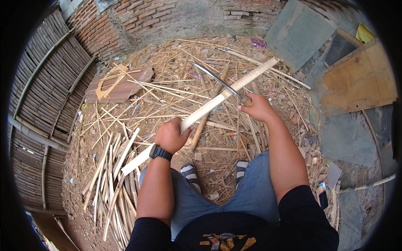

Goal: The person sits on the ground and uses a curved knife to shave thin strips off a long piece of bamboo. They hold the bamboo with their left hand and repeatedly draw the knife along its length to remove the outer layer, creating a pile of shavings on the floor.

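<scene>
A long, flat, pale strip [209, 104], seemingly wood or bamboo, is held slantwise above the littered ground [217, 167], its lower part gripped by the left hand [171, 136]. A curved metal knife [218, 80] is gripped at its near end by the right hand [258, 108] and laid across the strip's line. The strip is judged light, stiff yet springy, possibly splintery-edged, and best grasped clear of the knife.

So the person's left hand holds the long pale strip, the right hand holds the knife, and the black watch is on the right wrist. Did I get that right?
Nearly! The black watch is on the left wrist, as the head view shows. The left hand does hold the long pale strip, and the right hand the knife.
</scene>
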A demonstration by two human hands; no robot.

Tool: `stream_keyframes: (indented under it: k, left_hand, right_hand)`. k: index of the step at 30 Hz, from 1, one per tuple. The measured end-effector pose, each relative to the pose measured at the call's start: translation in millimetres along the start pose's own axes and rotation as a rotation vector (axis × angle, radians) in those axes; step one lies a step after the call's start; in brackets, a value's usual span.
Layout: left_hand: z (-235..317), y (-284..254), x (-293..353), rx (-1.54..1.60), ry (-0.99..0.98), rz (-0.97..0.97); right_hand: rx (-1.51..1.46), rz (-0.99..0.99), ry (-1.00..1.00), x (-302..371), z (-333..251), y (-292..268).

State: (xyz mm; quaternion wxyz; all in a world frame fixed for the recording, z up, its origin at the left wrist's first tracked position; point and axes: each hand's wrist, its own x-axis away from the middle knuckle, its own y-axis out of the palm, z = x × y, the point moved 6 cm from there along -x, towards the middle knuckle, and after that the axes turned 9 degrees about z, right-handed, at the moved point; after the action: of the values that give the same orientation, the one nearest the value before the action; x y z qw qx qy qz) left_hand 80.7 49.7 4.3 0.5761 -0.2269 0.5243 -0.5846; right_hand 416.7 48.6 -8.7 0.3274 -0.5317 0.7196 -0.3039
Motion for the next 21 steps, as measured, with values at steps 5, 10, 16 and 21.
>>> stream_keyframes:
  k: [5,10,16,21]
  left_hand:
    - [-2,3,0,-0.009,-0.011,-0.011]
    - [2,2,0,-0.005,-0.001,-0.02]
    - [2,8,1,-0.001,0.051,0.0]
    - [-3,0,0,0.006,-0.018,0.001]
  right_hand:
    - [0.013,-0.001,-0.019,-3,3,2]
    - [0.011,-0.012,-0.01,-4,5,6]
    - [0.03,0.053,0.017,-4,12,1]
    - [0.045,0.04,0.014,2,-5,-8]
